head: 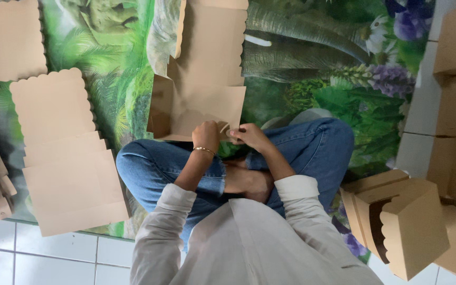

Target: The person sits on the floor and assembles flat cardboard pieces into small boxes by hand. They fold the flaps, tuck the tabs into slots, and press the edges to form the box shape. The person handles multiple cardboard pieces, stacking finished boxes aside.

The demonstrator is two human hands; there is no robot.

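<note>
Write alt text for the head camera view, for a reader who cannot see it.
Seen from above, a person sitting cross-legged in blue jeans folds a flat brown cardboard box blank, left hand and right hand pinching a tab on its near edge. A stack of flat blanks lies left, assembled boxes right, on a jungle-print mat.

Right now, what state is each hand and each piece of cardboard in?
Left hand: fingers closed on the near edge of the cardboard blank.
Right hand: fingers pinching a small flap at that same edge.
Cardboard blank: partly folded, left side wall raised.
Flat blanks: unfolded, stacked on the mat.
Finished boxes: folded up, lying tilted.
</note>
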